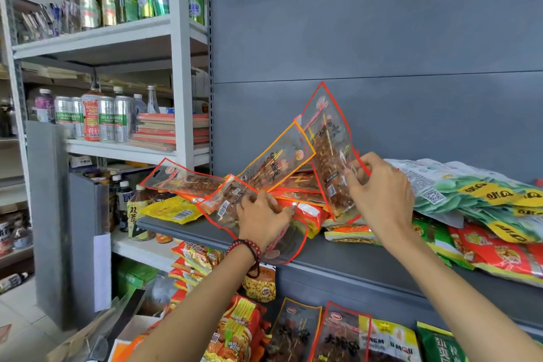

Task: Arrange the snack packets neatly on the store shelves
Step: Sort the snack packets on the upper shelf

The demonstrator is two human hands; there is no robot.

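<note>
Several clear, red-edged skewer snack packets lie fanned out on the grey shelf (346, 256). My left hand (260, 216) presses down on and grips a low packet (226, 204) at the shelf's front edge; a bead bracelet is on that wrist. My right hand (379, 185) pinches the lower edge of a tall packet (329, 144) that stands tilted against the grey back panel. An orange-edged packet (279, 159) leans between the two hands. Another red-edged packet (182, 179) lies flat to the left.
Green and yellow packets (482, 194) are heaped at the shelf's right, red ones (499, 256) below them. A yellow packet (173, 210) sits at the shelf's left end. More snack packets (340, 335) hang on the lower shelf. White racks (179, 67) with bottles and cans stand to the left.
</note>
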